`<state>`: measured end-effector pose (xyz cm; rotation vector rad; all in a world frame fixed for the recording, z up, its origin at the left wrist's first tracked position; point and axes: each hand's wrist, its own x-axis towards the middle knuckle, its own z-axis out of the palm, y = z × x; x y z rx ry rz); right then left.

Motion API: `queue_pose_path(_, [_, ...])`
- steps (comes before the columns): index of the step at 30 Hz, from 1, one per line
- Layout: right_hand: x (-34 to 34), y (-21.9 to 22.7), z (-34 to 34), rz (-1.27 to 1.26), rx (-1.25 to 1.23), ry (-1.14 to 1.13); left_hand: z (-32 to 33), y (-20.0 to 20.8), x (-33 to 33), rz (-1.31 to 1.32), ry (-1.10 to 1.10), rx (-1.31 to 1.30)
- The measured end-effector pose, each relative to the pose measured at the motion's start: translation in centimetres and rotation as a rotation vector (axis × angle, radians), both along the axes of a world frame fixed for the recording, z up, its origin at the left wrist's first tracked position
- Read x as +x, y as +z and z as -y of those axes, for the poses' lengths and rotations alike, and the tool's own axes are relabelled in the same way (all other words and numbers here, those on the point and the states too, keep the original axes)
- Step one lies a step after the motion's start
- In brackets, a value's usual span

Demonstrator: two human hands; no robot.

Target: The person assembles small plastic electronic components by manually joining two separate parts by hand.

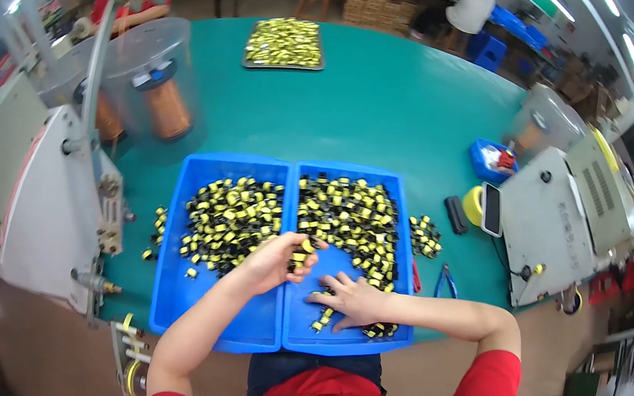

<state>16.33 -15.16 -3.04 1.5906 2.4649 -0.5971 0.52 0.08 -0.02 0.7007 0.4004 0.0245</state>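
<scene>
Two blue plastic bins [214,340] stand side by side in front of me, filled with small black bobbins wrapped in yellow tape. My left hand [271,265] is raised above the divide between the bins, fingers curled around several yellow-taped bobbins [300,258]. In the near part of the right bin [300,320], my right hand [355,299] reaches down with spread fingers. Its fingertips are beside a few loose bobbins [322,318], and more lie partly hidden under the wrist. A large heap of bobbins [351,215] fills the right bin's far side; another heap [232,218] lies in the left bin.
Loose bobbins [425,237] lie right of the bins, near blue-handled pliers [447,281], a phone [491,209] and a small blue box [493,162]. Machines flank the green table [363,107]. A metal tray [284,44] of yellow parts sits at the back. Two people sit beyond.
</scene>
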Motion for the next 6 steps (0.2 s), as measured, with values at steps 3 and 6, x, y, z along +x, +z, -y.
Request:
queue_pose_path(3, [0.0,-0.9,0.0,-0.026,-0.046,0.009,-0.4,0.0,0.2,-0.035,0.082,0.051])
queue_pose_path(6, [-0.3,-1.2,0.3,-0.032,-0.040,0.062,-1.7,-1.1,0.3,0.000,0.120,0.074])
